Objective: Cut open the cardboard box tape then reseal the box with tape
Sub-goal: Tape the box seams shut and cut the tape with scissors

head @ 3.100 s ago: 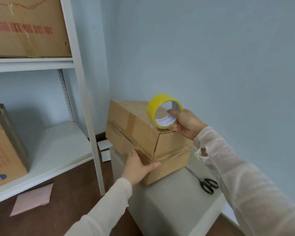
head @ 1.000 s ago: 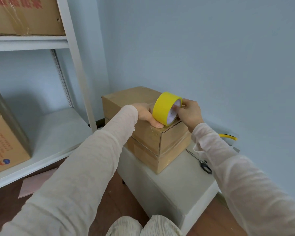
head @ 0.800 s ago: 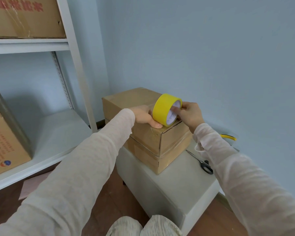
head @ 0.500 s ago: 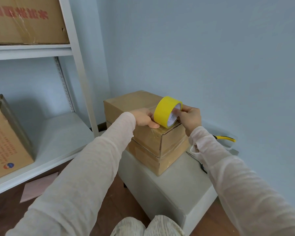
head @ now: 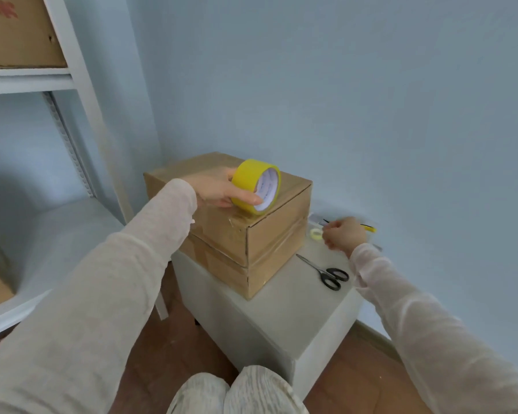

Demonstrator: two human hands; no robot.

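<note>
Two taped cardboard boxes are stacked on a grey stool point(head: 281, 321); the upper box point(head: 277, 227) sits on the lower box point(head: 219, 264). My left hand point(head: 219, 188) grips a yellow tape roll point(head: 256, 186) standing on edge on top of the upper box. My right hand point(head: 343, 234) is down on the stool to the right of the boxes, by the wall. Its fingers curl over a thin yellow-handled cutter point(head: 369, 228), most of which the hand hides.
Black scissors point(head: 332, 276) lie on the stool by the boxes' right side. A small clear tape roll point(head: 315, 233) sits next to my right hand. A white shelf unit point(head: 81, 94) with more cardboard boxes stands to the left. My knees point(head: 237, 392) show at the bottom.
My right hand has left the tape roll and dropped right to the cutter by the wall. My left hand now holds the roll alone on the box top.
</note>
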